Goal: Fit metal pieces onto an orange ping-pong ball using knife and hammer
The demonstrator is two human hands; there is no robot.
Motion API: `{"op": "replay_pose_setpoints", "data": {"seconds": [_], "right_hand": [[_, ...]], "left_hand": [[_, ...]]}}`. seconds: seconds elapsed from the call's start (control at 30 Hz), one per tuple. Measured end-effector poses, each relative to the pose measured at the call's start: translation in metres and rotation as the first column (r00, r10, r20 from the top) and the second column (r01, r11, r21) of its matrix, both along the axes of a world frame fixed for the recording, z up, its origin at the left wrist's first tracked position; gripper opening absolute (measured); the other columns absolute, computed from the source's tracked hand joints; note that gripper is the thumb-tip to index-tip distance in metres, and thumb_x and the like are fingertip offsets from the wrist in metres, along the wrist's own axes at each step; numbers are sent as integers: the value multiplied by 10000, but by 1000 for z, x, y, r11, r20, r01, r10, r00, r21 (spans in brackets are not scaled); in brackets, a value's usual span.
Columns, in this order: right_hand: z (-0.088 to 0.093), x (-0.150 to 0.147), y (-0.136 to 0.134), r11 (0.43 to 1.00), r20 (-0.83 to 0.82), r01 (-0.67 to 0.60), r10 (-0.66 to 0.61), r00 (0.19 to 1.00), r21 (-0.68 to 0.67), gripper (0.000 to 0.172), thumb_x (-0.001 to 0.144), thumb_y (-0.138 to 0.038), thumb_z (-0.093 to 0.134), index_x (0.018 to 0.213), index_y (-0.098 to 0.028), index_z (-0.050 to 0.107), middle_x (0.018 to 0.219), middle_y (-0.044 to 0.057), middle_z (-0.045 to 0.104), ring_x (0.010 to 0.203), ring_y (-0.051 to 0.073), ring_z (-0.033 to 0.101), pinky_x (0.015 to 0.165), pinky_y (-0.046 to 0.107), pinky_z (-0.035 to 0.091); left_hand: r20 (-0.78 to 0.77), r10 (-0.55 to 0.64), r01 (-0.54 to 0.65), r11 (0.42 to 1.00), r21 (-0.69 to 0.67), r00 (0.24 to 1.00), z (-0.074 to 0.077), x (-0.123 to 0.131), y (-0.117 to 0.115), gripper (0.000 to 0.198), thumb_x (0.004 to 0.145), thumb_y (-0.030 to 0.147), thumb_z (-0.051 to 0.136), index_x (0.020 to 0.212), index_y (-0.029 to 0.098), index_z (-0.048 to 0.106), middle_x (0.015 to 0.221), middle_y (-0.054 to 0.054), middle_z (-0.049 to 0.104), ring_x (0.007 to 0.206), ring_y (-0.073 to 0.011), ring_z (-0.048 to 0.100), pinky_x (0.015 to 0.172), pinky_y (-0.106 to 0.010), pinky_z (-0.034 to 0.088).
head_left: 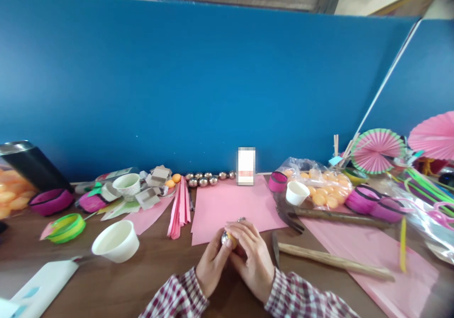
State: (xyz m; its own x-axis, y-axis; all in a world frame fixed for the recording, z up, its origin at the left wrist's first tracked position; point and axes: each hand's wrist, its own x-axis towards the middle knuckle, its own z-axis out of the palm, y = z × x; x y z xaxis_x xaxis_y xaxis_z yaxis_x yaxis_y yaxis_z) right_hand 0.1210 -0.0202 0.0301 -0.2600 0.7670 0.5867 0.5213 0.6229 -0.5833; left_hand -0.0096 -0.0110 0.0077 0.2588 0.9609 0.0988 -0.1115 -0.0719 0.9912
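Note:
My left hand (210,265) is closed, thumb and fingers around a shiny silver ball (224,237). Curled against it is my right hand (254,256), its fingers folded over an orange ball (232,242) that shows only in part. Whether the two balls touch or are joined, I cannot tell. Just beyond the right fingertips a bit of another silver thing (241,219) peeks out. Both hands are above the near edge of pink paper sheets (227,202). Several silver balls (203,181) lie in rows behind, beside two orange balls (173,179).
White paper bowls (116,242) and folded pink strips (179,209) stand left. Two wooden-handled hammers (333,260) lie right, near a white cup (297,193) and a bag of orange balls (328,190). A blue partition (213,81) closes the back.

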Motion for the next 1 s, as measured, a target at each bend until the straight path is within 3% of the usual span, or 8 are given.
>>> {"op": "replay_pose_setpoints", "data": {"seconds": [0.3,0.5,0.7,0.83,1.0], "right_hand": [[0,-1,-2,1000,13,-17,17,1000,6,508,665,-26,495,1138,-208,468,1082,62,565,1045,205,459,915,431,372],[1,-1,-2,999,9,-42,42,999,-3,486,660,-17,512,1105,-212,484,1053,45,576,1013,185,474,925,402,359],[3,-1,-2,1000,-57,-23,22,998,-13,444,670,-33,513,1071,-222,494,1029,43,575,993,192,478,907,404,368],[5,0,-2,999,-63,17,-19,998,-27,405,690,-59,506,1065,-211,503,1029,55,568,999,199,476,916,417,355],[4,1,-1,998,-35,64,-65,997,-24,465,654,-45,524,1086,-215,504,1057,47,564,1024,194,470,939,408,342]], "left_hand": [[-83,7,-6,1000,13,997,4,0,-2,397,788,379,423,1125,178,485,1182,-71,526,1146,-228,412,978,-374,320],[-66,-2,3,1000,17,998,1,-1,-3,350,802,345,416,1099,180,495,1161,-59,538,1101,-206,452,974,-346,322],[-8,-75,76,995,64,997,12,1,-2,316,786,293,459,1074,169,494,1110,-72,560,1028,-215,493,933,-358,350],[24,-113,109,987,117,993,15,2,-2,364,763,241,505,1113,163,445,1134,-83,532,1026,-215,486,934,-373,341],[-8,-97,97,989,112,995,11,2,-1,278,798,243,450,1063,163,479,1083,-70,556,973,-194,502,902,-354,363]]}}
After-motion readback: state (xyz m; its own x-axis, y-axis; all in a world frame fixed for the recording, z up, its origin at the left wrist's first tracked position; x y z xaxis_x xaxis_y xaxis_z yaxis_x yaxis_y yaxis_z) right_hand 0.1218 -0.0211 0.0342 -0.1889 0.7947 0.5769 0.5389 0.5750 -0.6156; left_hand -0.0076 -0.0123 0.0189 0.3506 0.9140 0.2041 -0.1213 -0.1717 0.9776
